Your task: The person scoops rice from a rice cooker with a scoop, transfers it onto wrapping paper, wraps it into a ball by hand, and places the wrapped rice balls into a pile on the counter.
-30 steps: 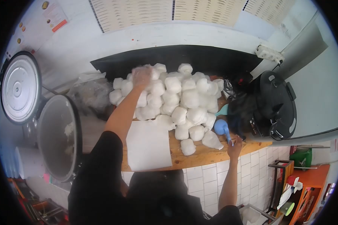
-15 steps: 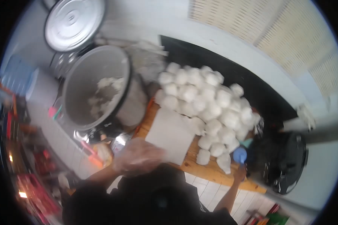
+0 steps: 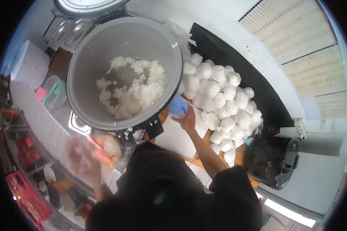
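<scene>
My right hand (image 3: 188, 119) is closed round a blue scoop (image 3: 178, 106), over the white paper sheet (image 3: 177, 134) and beside the rim of a large grey pot (image 3: 71, 73). White rice (image 3: 142, 92) lies in the bottom of that pot. My left hand (image 3: 83, 159), in a clear plastic glove, is smeared by motion at the lower left, near a container with pink-handled tools (image 3: 100, 148); its fingers cannot be made out. A heap of white wrapped bundles (image 3: 227, 100) sits to the right of the paper.
A black cooker (image 3: 268, 163) stands at the right end of the wooden table (image 3: 196, 159). Left of the pot are a clear tub (image 3: 56, 92) and a white bucket (image 3: 31, 65). A pink crate (image 3: 27, 200) is at the lower left.
The view has turned toward the pot. My right hand has moved left with the blue scoop, from the table's right end to the pot. My left hand has left the bundles and moved to the lower left.
</scene>
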`<action>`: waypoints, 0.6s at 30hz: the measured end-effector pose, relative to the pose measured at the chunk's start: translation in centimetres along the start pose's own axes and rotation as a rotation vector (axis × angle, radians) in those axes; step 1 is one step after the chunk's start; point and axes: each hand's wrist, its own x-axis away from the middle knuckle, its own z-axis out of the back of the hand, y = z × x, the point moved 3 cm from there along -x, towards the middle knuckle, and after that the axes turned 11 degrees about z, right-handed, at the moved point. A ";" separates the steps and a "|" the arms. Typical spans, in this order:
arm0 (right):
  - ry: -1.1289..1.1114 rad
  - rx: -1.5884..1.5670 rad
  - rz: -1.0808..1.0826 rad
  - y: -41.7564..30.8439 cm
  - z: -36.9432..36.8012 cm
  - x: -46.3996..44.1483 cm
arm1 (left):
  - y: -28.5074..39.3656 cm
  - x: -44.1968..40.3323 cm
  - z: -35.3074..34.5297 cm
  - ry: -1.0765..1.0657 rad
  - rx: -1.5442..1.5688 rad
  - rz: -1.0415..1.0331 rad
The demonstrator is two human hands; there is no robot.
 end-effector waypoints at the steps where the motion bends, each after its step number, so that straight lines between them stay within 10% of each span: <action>1: 0.003 -0.047 -0.063 0.4 -0.8 0.3 | -0.6 -0.1 0.7 -0.019 0.020 -0.003; 4: -0.035 0.007 -0.259 0.5 -1.5 1.7 | -1.7 -0.7 1.6 0.008 -0.195 -0.032; 9: 0.021 0.027 -0.549 0.0 1.0 1.8 | -3.3 -1.8 2.0 -0.056 -0.059 0.482; 11: 0.328 -0.123 -0.396 2.4 4.2 0.8 | -4.1 -2.1 1.8 0.030 0.002 0.440; 12: 0.084 -0.169 -0.733 2.4 8.2 -0.9 | -4.5 -2.1 1.9 0.110 0.048 0.401; 14: 0.389 0.494 -0.213 1.8 15.6 -4.6 | -4.3 -2.5 2.8 0.044 -0.041 0.423; 18: 0.804 0.709 0.083 7.0 27.4 -9.3 | -4.3 -3.7 2.9 -0.093 -0.157 0.412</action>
